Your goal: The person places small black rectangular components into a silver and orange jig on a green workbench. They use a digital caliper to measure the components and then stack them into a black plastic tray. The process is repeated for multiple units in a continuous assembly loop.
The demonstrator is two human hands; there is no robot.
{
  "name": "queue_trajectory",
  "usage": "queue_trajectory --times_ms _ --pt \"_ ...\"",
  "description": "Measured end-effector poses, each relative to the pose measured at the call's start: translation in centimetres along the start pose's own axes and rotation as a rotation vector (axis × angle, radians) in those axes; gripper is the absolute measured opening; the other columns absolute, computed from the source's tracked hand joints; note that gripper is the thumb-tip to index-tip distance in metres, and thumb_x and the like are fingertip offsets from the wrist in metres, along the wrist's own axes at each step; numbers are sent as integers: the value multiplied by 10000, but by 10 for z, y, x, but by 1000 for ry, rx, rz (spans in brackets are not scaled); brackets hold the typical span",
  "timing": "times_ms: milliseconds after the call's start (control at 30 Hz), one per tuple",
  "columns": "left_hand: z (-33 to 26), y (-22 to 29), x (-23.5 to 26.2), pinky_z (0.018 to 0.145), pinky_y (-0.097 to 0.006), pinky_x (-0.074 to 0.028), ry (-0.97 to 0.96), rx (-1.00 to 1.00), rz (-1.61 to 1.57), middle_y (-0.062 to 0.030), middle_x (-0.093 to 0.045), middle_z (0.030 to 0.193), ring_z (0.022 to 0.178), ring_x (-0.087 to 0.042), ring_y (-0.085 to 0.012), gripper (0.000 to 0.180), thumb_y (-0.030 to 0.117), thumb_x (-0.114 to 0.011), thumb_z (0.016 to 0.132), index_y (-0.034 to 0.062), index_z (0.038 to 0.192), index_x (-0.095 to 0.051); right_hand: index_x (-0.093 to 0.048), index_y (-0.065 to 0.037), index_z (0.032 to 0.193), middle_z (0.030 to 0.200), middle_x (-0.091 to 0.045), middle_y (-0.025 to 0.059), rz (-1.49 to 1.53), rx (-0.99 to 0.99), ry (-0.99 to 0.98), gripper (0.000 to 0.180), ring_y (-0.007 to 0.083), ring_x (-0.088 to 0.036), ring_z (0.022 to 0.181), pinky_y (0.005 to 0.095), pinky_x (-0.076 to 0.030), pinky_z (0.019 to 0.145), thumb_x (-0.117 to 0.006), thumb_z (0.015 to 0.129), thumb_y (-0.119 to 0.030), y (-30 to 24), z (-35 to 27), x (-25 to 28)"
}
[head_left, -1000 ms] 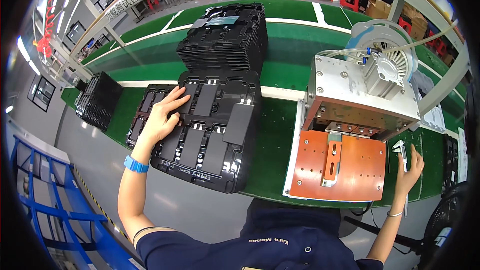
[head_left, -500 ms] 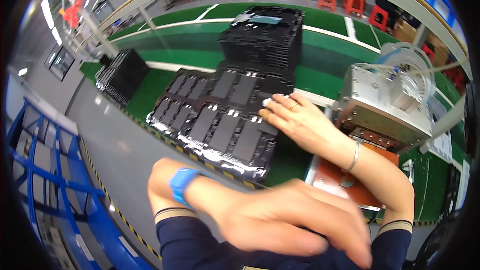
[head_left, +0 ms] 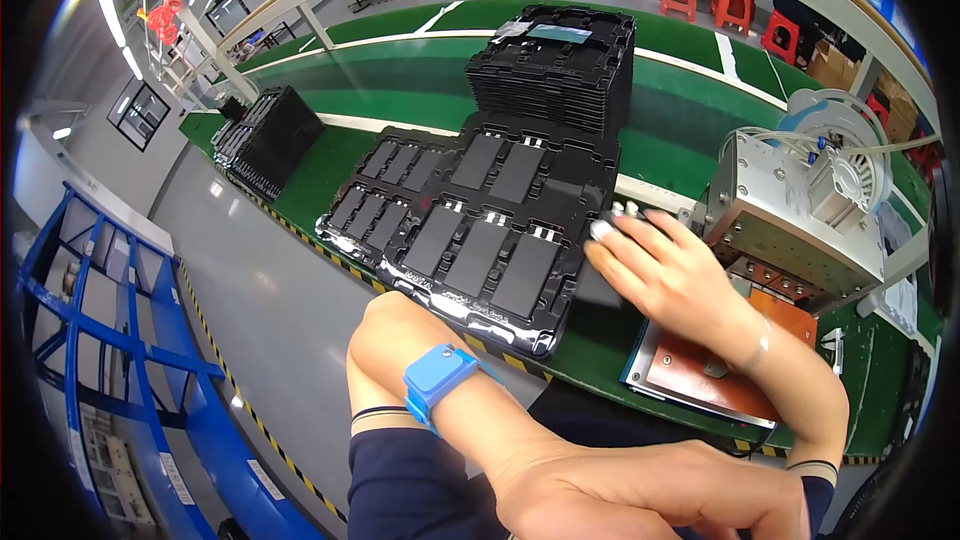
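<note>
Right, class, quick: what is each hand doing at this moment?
Left hand: open, empty, held low near the body.
Right hand: open, fingertips touching the edge of the black tray, holding nothing.

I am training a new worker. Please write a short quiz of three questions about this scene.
1. True or false: the fingertips of the right hand are at the right edge of the near black tray.
2. The wristband on the other arm is: A red, B blue, C yellow.
3. What colour is the flat plate in front of the metal machine?

Key: 1 true; 2 B; 3 orange.
</note>
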State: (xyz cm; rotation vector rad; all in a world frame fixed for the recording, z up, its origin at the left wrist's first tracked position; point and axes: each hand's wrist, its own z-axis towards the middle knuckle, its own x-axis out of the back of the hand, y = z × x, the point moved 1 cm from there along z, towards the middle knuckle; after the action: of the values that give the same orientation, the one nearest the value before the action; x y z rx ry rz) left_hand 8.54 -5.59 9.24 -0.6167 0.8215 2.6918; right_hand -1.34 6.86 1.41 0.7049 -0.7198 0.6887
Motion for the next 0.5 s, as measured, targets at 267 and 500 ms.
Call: queue_trajectory --times_ms 267,500 --pt "-16 14 46 869 -367 -467 24 450 20 -180 -639 1002 955 -616 -288 313 221 -477 966 -50 971 -633 -743 -118 1058 1010 -528 80 -134 -416 -75 419 179 -579 704 283 -447 546 -679 645 -93 -40 -135 88" --pt "-20 -33 90 963 -402 -461 -744 608 1374 -175 -528 1291 1160 -548 -313 383 147 -663 794 29 1150 -585 -684 -50 1039 1073 -617 107 76 -801 -171 306 247 -654 920 312 -544 741 -640 737 -27 -55 -168 92"
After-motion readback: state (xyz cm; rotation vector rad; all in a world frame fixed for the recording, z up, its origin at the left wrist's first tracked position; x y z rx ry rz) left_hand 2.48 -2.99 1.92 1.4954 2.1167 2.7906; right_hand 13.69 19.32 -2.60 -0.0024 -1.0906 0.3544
